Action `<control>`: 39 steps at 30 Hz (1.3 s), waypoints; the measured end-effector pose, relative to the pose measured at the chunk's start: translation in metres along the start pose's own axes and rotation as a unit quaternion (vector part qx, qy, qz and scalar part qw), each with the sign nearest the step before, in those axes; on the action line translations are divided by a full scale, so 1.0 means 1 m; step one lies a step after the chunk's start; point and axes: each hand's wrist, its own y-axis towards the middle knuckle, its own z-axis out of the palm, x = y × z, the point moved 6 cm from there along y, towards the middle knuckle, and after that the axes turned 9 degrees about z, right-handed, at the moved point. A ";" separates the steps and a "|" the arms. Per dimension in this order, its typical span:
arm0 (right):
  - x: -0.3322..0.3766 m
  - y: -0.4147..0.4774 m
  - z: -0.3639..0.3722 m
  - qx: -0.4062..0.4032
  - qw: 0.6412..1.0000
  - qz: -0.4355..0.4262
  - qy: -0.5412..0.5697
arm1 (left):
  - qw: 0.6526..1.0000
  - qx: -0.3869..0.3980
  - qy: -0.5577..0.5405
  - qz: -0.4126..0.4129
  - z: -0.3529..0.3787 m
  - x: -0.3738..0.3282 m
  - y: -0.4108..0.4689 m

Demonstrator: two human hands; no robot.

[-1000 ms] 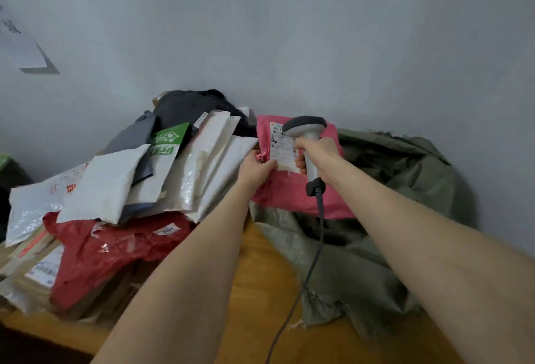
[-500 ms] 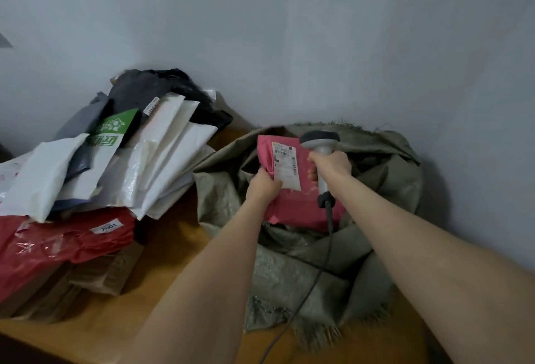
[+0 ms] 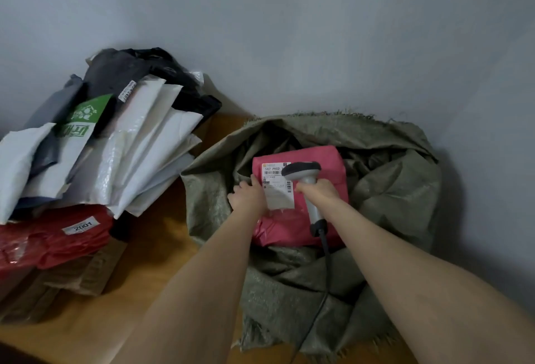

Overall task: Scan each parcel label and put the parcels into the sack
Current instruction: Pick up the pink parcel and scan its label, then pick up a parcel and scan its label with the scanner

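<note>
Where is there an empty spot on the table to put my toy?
Bare table wood runs between the parcel pile and the sack, widest toward the near edge. Crowded: the sack's mouth, with left hand, right hand, pink parcel and scanner.

We see a wooden desk (image 3: pixel 162 253) against a grey wall (image 3: pixel 289 30). The olive woven sack (image 3: pixel 390 190) lies crumpled on it, mouth open. Left of the sack, a heap of parcels (image 3: pixel 139 146) rests on flat brown packets (image 3: pixel 72 282).

Grey wall (image 3: pixel 289 30), wooden surface (image 3: pixel 162 247), perhaps a tabletop
</note>
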 end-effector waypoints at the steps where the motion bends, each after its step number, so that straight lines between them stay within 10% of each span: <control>1: -0.004 0.003 0.007 0.014 1.000 0.010 0.002 | 1.000 -0.002 -0.007 0.002 0.001 0.003 0.002; 8: 0.008 -0.008 0.009 -0.037 0.999 0.004 0.040 | 0.982 -0.160 -0.097 0.000 -0.047 0.028 -0.011; 39: 0.195 -0.226 0.262 0.147 0.964 -0.146 0.169 | 0.930 -0.315 -0.131 -0.133 -0.174 0.355 -0.151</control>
